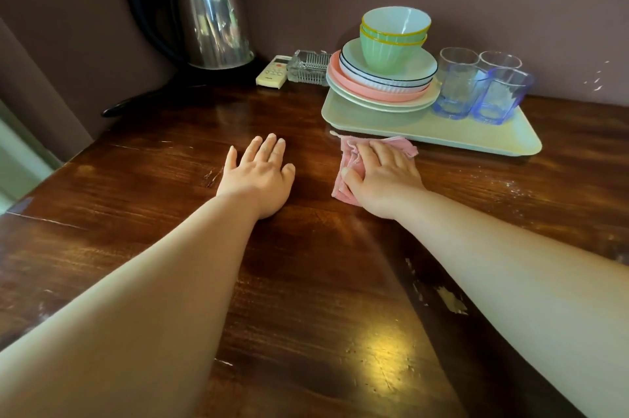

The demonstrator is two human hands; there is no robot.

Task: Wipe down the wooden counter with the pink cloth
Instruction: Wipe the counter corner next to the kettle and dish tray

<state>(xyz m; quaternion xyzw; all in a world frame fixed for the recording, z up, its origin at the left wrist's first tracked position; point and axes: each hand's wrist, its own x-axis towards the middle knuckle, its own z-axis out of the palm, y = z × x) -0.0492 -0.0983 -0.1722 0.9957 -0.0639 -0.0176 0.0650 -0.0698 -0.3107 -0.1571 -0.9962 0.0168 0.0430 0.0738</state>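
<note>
Pressing: the pink cloth (354,159) is pressed flat onto the wooden counter (306,281) by the right hand (383,176).
Writing: a small dark mark is seen on the white remote control (274,72), too blurred to be read; no other label can be made out.
Right hand grip: the fingers are laid out nearly straight over the cloth, the thumb spread to the side; the cloth is held down by pressure, not pinched.
Left hand grip: the left hand (260,171) is laid palm down on bare wood, fingers straight and slightly spread; nothing is held.
Cloth position: crumpled, it is found just in front of the near edge of the pale tray (476,135), its far corner at or just short of that edge; contact cannot be told.
Tray: it is set toward the counter's far right, against the wall.
Tray load: a stack of plates (381,84) is topped by two nested green bowls (391,39), with clear glasses (480,87) beside them on the right.
Far left corner: a steel kettle (211,16) is stood on a black base.
Far edge, middle: the remote and a glass dish (308,65) are placed between the kettle and the tray.
Surface: pale scuffs and chipped finish are seen near the right forearm.
</note>
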